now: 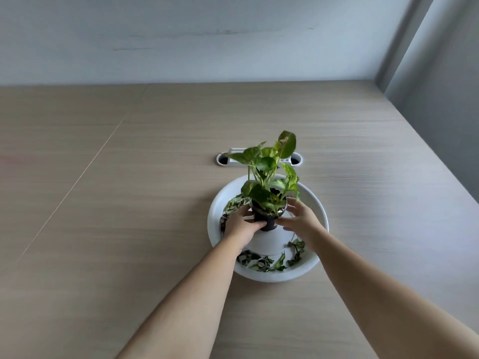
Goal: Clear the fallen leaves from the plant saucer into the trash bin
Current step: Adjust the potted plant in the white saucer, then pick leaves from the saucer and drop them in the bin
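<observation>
A wide white plant saucer lies on the wooden table. In its middle stands a white pot, and a small black pot with a green leafy plant sits at its top. Fallen variegated leaves lie in the saucer along the near rim and at the left side. My left hand grips the black pot from the left. My right hand touches it from the right, fingers spread. No trash bin is in view.
A white cable grommet is set into the wooden table just behind the plant. A pale wall runs along the table's far edge, and a grey partition stands at the right.
</observation>
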The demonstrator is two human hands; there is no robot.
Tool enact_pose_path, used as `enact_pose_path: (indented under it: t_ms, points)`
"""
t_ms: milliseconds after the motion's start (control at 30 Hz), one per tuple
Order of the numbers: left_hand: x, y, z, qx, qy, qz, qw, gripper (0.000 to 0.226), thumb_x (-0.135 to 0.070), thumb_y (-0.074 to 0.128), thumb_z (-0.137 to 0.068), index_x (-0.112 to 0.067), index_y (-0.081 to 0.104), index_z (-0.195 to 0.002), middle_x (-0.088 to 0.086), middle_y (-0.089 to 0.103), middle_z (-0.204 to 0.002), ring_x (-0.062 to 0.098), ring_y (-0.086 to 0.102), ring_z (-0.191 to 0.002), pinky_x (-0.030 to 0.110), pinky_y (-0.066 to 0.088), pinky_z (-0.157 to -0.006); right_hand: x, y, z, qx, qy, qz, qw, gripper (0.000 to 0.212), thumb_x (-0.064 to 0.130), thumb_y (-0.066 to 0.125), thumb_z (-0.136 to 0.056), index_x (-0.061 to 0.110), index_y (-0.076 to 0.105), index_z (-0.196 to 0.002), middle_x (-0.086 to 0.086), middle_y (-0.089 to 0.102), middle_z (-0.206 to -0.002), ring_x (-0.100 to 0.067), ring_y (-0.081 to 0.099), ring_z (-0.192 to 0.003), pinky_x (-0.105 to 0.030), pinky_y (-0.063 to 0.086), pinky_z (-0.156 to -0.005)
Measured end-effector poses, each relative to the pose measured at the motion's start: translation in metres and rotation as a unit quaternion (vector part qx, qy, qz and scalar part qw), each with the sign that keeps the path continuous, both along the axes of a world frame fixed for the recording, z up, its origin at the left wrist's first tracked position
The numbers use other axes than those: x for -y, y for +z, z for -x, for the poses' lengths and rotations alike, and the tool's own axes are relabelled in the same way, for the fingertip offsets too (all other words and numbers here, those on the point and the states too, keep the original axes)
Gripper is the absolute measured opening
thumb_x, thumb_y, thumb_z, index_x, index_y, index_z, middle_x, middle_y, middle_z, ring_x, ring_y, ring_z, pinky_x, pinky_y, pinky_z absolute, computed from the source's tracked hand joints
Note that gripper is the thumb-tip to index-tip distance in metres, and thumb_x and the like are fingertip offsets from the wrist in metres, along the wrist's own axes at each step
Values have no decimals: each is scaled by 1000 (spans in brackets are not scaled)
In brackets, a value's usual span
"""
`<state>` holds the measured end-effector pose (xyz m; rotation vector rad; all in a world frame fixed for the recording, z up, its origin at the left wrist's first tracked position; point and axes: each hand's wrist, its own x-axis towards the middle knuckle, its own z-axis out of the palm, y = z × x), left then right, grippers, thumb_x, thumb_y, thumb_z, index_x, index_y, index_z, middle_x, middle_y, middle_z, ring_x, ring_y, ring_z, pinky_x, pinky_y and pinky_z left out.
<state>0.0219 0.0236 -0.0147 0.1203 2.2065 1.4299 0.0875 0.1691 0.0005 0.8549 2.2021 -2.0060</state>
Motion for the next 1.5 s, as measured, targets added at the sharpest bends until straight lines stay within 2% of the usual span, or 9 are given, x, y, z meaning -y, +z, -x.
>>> enact_pose_path:
  t_ms: [100,267,533,600,700,833,967,1200,1500]
  points:
    - [1,-6,-3,-9,1,-16,1000,44,-16,78,-72,-20,64,-114,-1,68,-115,20,60,-110,27,43,-90,4,0,-3,-18,-6,18,1000,50,-12,62,-78,20,48,-115,0,55,-117,-8,60,-74,-28,44,-73]
    - [7,-9,-9,-19,-1,-25,1000,37,-19,80,-71,-24,64,-105,-6,66,-100,16,58,-98,26,41,-85,8,-3,-8,-14,2,15,1000,48,-11,63,-78,24,43,-106,16,50,-94,-7,59,-72,-35,42,-81]
    - [12,-3,-10,33,23,31,999,67,-20,78,-74,-17,46,-133,3,60,-116,18,58,-100,36,51,-92,2,-10,-10,25,-30,-87,995,41,2,66,-79,19,53,-113,-4,59,-120,-19,60,-94,-35,52,-78]
    - [17,1,-13,7,20,107,994,53,-19,74,-76,-14,49,-122,5,59,-111,20,55,-93,33,50,-78,-2,-7,-13,57,-16,-224,973,30,7,57,-84,14,58,-113,-7,66,-112,-20,59,-88,-27,49,-67]
    - [25,5,-18,-108,-134,290,942,36,-30,72,-76,-17,52,-104,5,55,-118,23,58,-94,32,47,-73,-6,-3,-21,82,110,-424,895,21,18,50,-86,20,66,-100,-3,70,-104,-22,64,-87,-34,55,-74]
    - [22,5,-23,-120,-266,370,882,57,-58,70,-67,-23,52,-108,1,52,-119,24,57,-105,36,49,-83,2,2,-25,149,244,-469,836,39,51,62,-76,25,59,-104,2,62,-106,-20,61,-95,-31,50,-71]
    - [14,1,-34,-148,-272,389,868,30,-35,70,-76,-25,46,-92,3,52,-111,26,56,-93,33,44,-70,18,-8,-29,174,280,-495,804,63,61,70,-62,18,53,-105,-2,57,-105,-24,59,-93,-32,46,-65]
    - [14,-12,-46,-178,-237,301,907,31,8,50,-76,-17,62,-89,4,53,-96,27,55,-83,31,44,-67,15,-26,-35,114,310,-424,843,24,17,74,-69,12,66,-91,-9,63,-103,-23,58,-85,-29,49,-71]
    - [10,-7,-55,-133,-134,256,948,20,1,63,-78,-13,78,-80,4,75,-93,22,68,-87,22,51,-77,0,-17,-33,79,229,-308,920,13,-2,66,-73,8,74,-76,2,61,-63,-11,55,-55,-11,45,-48]
